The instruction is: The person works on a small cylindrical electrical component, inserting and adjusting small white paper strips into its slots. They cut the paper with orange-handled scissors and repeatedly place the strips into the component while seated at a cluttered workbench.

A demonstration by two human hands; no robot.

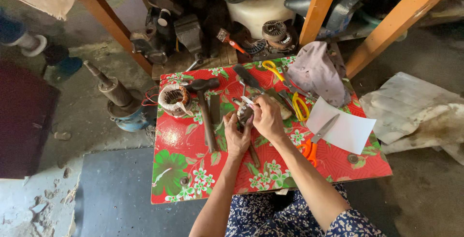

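Your two hands meet over the middle of a small desk (183,167) covered in red floral cloth. Your left hand (236,140) and right hand (267,117) both have their fingers closed around a small dark metal part (244,113), held just above the cloth. A hammer (205,109) lies just left of your hands, beside a wound motor stator (174,100). Yellow-handled scissors (290,89) and a white paper sheet (345,130) lie to the right.
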